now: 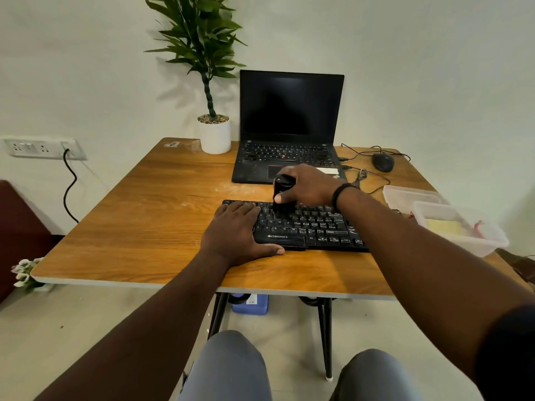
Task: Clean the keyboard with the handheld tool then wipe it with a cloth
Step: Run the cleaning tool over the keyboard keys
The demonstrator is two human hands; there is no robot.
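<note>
- The black plastic keyboard (307, 227) lay near the front edge of the wood-topped bench (150, 215), a little right of centre, within easy reach of both hands.
- The left hand (236, 231) rested flat, fingers spread, over the keyboard's left end, thumb along its front edge, apparently to stop it sliding.
- The right hand (304, 185) was curled round a small black upright handheld tool (282, 195), whose lower end met the upper key rows left of the keyboard's middle; the cleaning pass seemed under way, wiping not yet begun.
- Two clear plastic tubs (460, 227) sat at the right edge; the nearer held something pale yellow, possibly the cloth, though I cannot tell.
- Behind the keyboard an open black laptop (289, 125) with a dark screen stood toward the back edge, a dark corded mouse (382, 162) to its right, a green plant in a white pot (214, 134) to its left.
- Pale dusty smears marked the wood.
- A plain pale wall with a socket strip (43, 148) stood behind, and a blue container (250, 304) sat on the floor beneath.
</note>
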